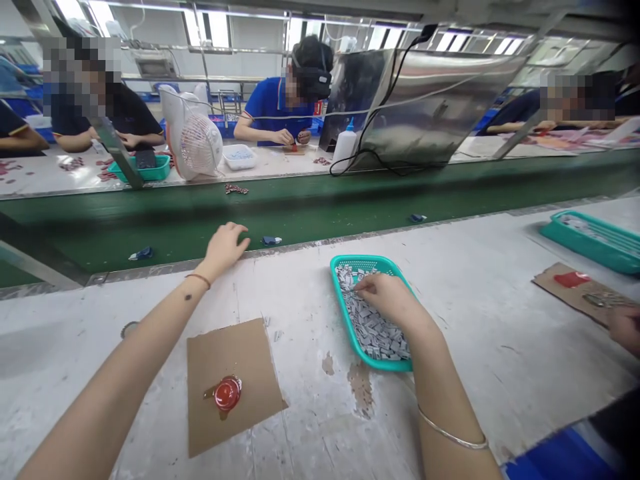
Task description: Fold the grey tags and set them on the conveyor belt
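Observation:
My left hand [226, 248] reaches over the near edge of the green conveyor belt, its fingers loosely apart and nothing in them. Just right of it on the belt lies a small dark blue piece with a white tip [271, 241]. My right hand [387, 299] dips into a turquoise plastic basket [345, 320], thumb and finger pinched on a small grey-white piece at their tips. Many such flat grey-white pieces [377, 333] fill the basket. Between my forearms lies a brown cardboard square [235, 347] bearing a round blob of glossy red liquid [227, 393].
Other dark blue pieces [141, 253] ride the belt [320, 207]. At right are a second turquoise basket [595, 243], another cardboard [575, 290] and a neighbour's hand [625, 330]. Across the belt, people work near a white fan [200, 143] and a white bottle [345, 147].

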The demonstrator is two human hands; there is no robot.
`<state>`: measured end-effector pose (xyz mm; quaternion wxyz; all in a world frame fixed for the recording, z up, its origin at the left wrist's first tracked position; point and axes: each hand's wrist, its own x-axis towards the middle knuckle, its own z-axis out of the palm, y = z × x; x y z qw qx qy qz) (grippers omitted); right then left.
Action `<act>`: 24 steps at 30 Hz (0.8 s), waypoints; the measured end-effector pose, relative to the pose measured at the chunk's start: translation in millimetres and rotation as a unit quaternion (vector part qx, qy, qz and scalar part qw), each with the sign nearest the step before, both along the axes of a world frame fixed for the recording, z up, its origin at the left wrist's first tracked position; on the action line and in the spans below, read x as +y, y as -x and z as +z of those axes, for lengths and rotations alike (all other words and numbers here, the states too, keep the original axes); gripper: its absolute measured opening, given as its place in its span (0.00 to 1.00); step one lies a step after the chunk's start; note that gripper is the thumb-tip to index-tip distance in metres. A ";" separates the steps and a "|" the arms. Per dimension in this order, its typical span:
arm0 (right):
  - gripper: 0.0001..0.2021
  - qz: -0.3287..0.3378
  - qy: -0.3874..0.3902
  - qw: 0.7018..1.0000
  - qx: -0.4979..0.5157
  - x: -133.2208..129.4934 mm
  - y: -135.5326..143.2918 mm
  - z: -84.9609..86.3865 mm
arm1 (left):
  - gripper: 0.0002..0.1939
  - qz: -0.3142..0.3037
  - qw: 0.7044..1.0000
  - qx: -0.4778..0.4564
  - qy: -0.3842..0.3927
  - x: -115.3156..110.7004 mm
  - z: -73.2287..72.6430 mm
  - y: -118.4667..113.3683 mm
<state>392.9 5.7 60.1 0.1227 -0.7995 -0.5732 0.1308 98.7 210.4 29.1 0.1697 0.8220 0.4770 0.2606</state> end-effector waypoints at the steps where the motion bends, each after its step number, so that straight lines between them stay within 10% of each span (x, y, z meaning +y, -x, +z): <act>1: 0.09 -0.002 0.002 1.000 -0.003 0.0 -0.3 -0.1 | 0.16 -0.014 1.000 -0.010 0.009 -1.9 -2.2 -13.8; 8: 0.08 -0.008 -0.012 1.000 0.010 -4.5 2.3 6.9 | 0.04 -0.030 0.980 -0.155 0.121 0.5 -10.1 -54.2; 15: 0.09 -0.024 -0.126 0.988 0.090 -6.0 9.5 14.7 | 0.16 -0.008 0.903 -0.347 0.253 -35.5 5.2 -17.3; 21: 0.11 0.034 -0.233 0.935 0.263 -10.9 62.2 24.9 | 0.07 0.014 0.702 -0.555 0.445 -105.6 7.7 44.8; 24: 0.11 0.094 -0.212 0.923 0.308 -13.3 102.0 22.9 | 0.08 0.040 0.680 -0.573 0.455 -138.6 5.8 68.7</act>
